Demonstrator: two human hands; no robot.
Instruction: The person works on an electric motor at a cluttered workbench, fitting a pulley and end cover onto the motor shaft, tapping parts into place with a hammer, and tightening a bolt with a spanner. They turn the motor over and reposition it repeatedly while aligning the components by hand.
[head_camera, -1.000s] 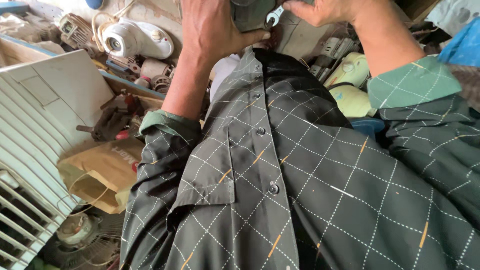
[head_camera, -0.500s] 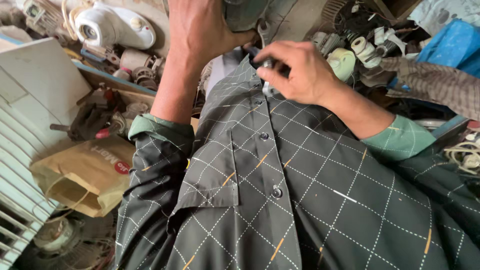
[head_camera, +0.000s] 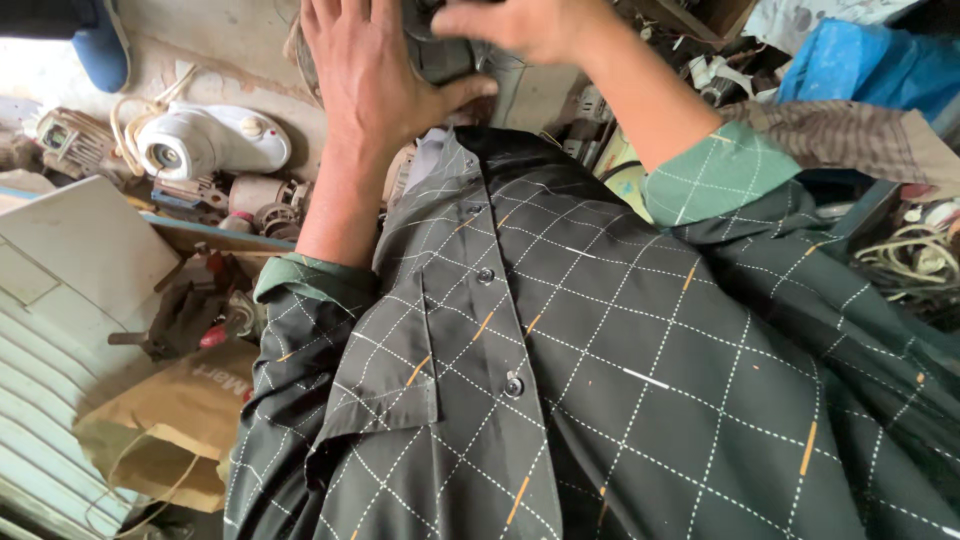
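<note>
Looked down over a dark checked shirt (head_camera: 600, 350), filling the near and middle view and hiding whatever lay beneath the chest. Noted at the left a white slatted panel (head_camera: 50, 350), with a brown paper bag (head_camera: 160, 420) at its near side and a white appliance housing (head_camera: 215, 140) farther off among the clutter. Found the grey metal part (head_camera: 445, 55) raised at the far edge, just beyond the collar. Laid the left hand (head_camera: 375, 90) flat on its left face, fingers spread and thumb stretched right across it, pressing rather than gripping. Set the right hand (head_camera: 520, 25) over its top, curled, fingertips out of frame; could not tell whether pinching anything or merely resting. Judged the hold sound only if firm: best to brace the part with the flat palm, elbows tucked to the body, giving the working hand steady resistance and letting nothing slip toward the clutter. Best also to tilt the head up and bring the work into view. Could not make out the part's shape, cut by the frame's top and covered by both hands; could not identify the dark red-handled tool (head_camera: 190, 320) at the left, nor the small pieces among the tangled cables (head_camera: 915, 255) at the right.
</note>
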